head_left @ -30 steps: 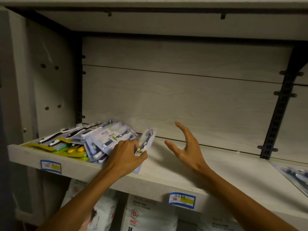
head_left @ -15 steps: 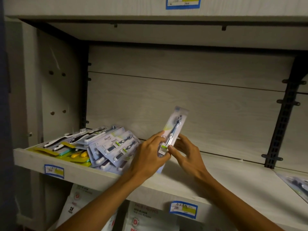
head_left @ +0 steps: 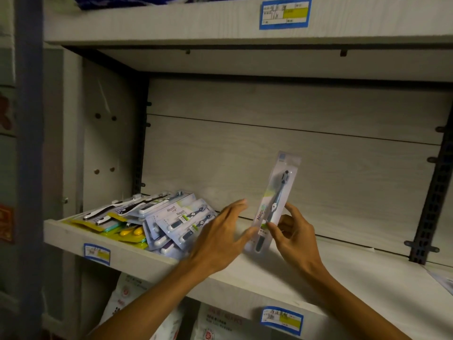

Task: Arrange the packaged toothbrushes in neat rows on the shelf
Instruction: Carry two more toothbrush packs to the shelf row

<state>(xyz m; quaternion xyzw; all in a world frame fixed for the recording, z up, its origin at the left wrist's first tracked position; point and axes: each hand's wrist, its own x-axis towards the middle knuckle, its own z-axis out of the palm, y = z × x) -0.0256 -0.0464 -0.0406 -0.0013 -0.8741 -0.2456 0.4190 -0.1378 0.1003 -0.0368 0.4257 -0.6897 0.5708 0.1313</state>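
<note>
My right hand (head_left: 295,235) pinches a packaged toothbrush (head_left: 274,204) near its lower half and holds it upright above the middle of the wooden shelf (head_left: 355,285). My left hand (head_left: 220,238) is beside it on the left, fingers spread and straight, its fingertips at the package's lower left edge. A loose pile of packaged toothbrushes (head_left: 171,217) lies at the shelf's left end, white packs overlapping yellow-green packs (head_left: 122,231). The left hand hides the pile's right edge.
The shelf's back panel (head_left: 282,173) is bare wood. A black slotted upright (head_left: 431,192) stands at the right. Another package (head_left: 443,283) peeks in at the far right edge. Price labels (head_left: 282,320) sit on the shelf front. White bags (head_left: 215,325) fill the shelf below.
The left hand lifted one package from the pile toward the centre. The right hand took it, and the left hand's fingers have opened off it. The package now stands higher and further right.
</note>
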